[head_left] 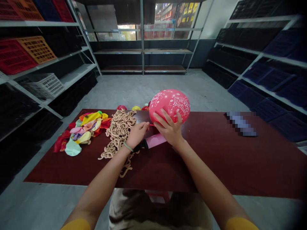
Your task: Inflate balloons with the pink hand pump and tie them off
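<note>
The left grip is closed, thumb and fingertips pinching the drawn-out neck of a red balloon. The right grip has its fingers spread against the near lower side of the same balloon; its thumb is hidden, so whether it closes on the neck cannot be told. The balloon is inflated, positioned above the bench near its far edge, and carries a white "Happy Birthday" print. A green wristband encircles the left wrist.

Below the grips lies a hand pump (pink barrel, black end section), partly covered by the right grip. Just beside the left grip is a heap of tan modelling balloons, long, thin and curled. Left of it is a pile of deflated balloons in mixed colours. Beyond the far edge, the tops of inflated balloons are visible, red and yellow. A pixelated object rests on the right side, well apart from both grips.

Outermost, shelving racks surround the area; the left rack holds an orange crate and a white basket.
</note>
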Action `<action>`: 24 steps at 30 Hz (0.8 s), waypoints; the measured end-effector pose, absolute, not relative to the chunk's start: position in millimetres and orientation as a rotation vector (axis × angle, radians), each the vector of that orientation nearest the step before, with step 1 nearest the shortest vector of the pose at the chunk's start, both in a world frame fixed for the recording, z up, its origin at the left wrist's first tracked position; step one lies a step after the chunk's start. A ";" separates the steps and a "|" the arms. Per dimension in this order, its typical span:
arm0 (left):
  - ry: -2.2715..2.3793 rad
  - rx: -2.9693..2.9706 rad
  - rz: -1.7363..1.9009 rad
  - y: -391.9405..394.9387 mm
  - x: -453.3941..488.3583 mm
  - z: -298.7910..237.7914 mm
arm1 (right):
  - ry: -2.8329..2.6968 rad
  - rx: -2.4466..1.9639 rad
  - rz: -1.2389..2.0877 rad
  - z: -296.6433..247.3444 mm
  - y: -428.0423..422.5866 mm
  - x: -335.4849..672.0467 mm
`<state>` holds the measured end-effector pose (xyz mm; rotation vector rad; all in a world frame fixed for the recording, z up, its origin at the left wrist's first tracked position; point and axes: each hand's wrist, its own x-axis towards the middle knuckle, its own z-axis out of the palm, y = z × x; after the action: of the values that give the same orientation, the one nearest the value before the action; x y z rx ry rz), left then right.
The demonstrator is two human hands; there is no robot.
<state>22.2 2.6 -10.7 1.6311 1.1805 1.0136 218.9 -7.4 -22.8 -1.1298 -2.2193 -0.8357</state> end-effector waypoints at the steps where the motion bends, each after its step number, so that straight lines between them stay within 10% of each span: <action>1: 1.175 1.546 1.012 3.4 22.6 -11.7 | -2.214 -1.128 -0.824 -22.3 -7.8 218.4; 24: 1.100 1.606 0.926 5.8 18.0 -12.2 | -2.219 -1.122 -0.809 -20.8 -10.1 221.1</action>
<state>18.0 5.8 -12.2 1.6058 1.0995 0.9259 221.1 -10.1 -20.8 -1.1224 -2.2190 -0.8085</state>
